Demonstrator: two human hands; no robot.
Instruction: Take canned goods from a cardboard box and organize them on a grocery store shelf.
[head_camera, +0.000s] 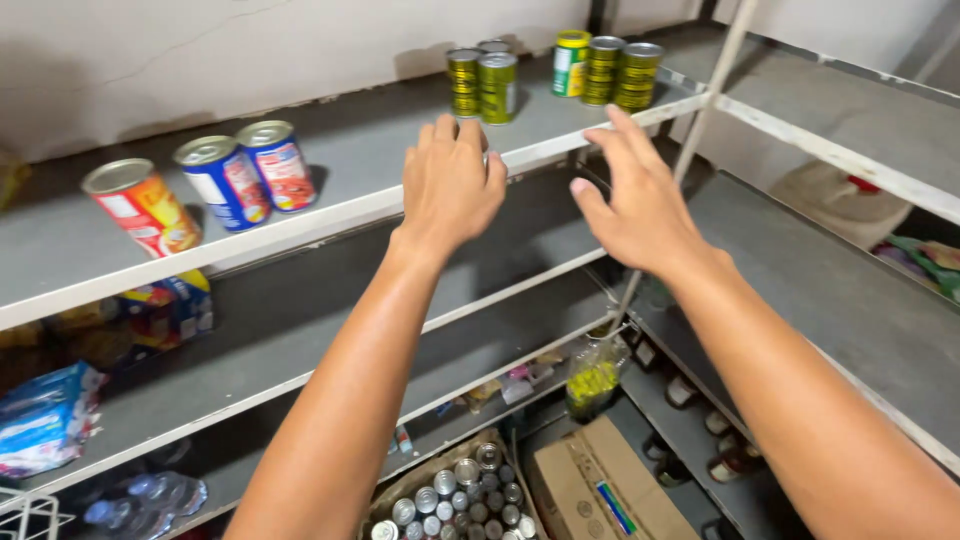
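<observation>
Several grey shelves (350, 160), perhaps concrete

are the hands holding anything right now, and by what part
Nothing is held. The left hand and right hand are open and empty, raised toward the green cans on the top shelf.

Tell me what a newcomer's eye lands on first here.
Two bare arms reach up to the top grey shelf: the left hand and right hand, both open and empty, near the green cans at the back. To the left stand a red can and two blue cans. Far below, a basket of cans sits beside a cardboard box.
</observation>
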